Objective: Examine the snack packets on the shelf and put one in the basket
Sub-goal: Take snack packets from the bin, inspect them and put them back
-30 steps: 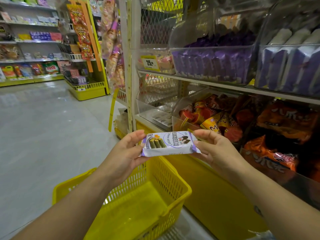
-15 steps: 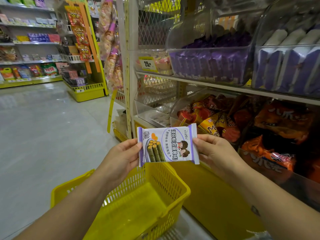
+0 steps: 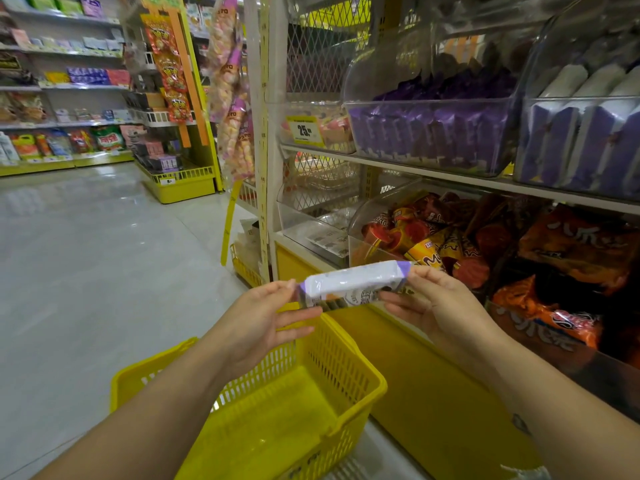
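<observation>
I hold the packet (image 3: 353, 284) by both ends. Left hand (image 3: 263, 320): fingers pinch the left end. Right hand (image 3: 440, 306): fingers pinch the right end. The packet is tilted, pale side up, in the air above the far rim of the yellow basket (image 3: 374, 372), just left of the shelf (image 3: 450, 169)
</observation>
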Demonstrator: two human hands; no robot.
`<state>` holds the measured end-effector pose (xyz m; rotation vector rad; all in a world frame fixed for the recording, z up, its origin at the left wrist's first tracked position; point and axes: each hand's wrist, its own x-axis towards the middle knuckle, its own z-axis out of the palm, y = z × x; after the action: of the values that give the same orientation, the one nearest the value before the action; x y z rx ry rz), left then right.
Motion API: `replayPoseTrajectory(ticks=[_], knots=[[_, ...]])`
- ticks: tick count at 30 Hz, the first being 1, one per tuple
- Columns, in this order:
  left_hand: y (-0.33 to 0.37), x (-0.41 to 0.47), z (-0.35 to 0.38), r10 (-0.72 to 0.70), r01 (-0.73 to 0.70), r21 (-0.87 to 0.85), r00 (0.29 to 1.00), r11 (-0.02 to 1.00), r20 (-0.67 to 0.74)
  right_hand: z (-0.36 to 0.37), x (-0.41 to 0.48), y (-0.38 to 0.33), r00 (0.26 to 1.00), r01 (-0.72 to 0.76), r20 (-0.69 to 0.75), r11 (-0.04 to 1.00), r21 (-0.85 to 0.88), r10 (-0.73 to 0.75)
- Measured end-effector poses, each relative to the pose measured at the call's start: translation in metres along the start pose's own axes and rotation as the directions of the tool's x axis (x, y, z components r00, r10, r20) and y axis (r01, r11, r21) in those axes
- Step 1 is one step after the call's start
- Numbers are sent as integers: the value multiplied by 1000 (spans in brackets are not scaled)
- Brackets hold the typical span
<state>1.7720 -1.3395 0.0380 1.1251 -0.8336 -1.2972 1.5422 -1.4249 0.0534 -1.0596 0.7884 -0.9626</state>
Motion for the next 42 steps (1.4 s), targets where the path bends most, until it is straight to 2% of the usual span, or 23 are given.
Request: replayPoseTrajectory(ticks=[2, 5, 8, 13, 17, 22, 26, 29, 33, 36, 39, 40, 42], knots=[[-1, -1, 3, 21, -21, -2, 999, 1000, -35, 2, -1, -2, 999, 1, 32, 998, 56, -3], [-6, -2, 11, 95, -84, 152, 993, 985, -65, 6, -4, 1, 996, 52, 75, 997, -52, -48], [-8, -2, 18, 112, -94, 183, 989, 979, -92, 8, -3, 6, 995, 93, 54, 992, -86, -88], [-9, -5, 24, 149, -96, 450, 985, 888, -84, 12, -6, 10, 987, 158, 71, 969, -192, -147], [-9, -5, 31, 91, -52, 379, 992, 924, -85, 18, -8, 14, 980, 190, 96, 969, -158, -176], [-13, -3, 33, 23, 8, 260, 993, 966, -113, 19, -9, 10, 971, 234, 112, 935, -268, -211], [-15, -2, 32, 61, -39, 153, 988, 987, -141, 21, -12, 11, 963, 268, 117, 917, -295, -244], [-15, -2, 39, 89, -84, 37, 978, 996, -189, 23, -11, 13, 940, 332, 39, 879, -342, -340], [-13, -1, 49, 104, -91, 80, 980, 993, -170, 21, -10, 7, 895, 409, -10, 828, -383, -447], [-8, 2, 45, 34, -33, 9, 995, 999, -93, 20, -13, 5, 859, 479, 41, 772, -418, -510], [-5, 4, 43, -10, 9, -33, 999, 999, -44, 20, -16, 6, 854, 491, 84, 744, -454, -513], [-6, 4, 43, -10, 10, 0, 998, 1000, -55, 20, -17, 7, 857, 489, 97, 740, -462, -507], [-9, 6, 43, 27, -12, 178, 996, 984, -84, 20, -18, 6, 856, 494, 115, 730, -473, -504]])
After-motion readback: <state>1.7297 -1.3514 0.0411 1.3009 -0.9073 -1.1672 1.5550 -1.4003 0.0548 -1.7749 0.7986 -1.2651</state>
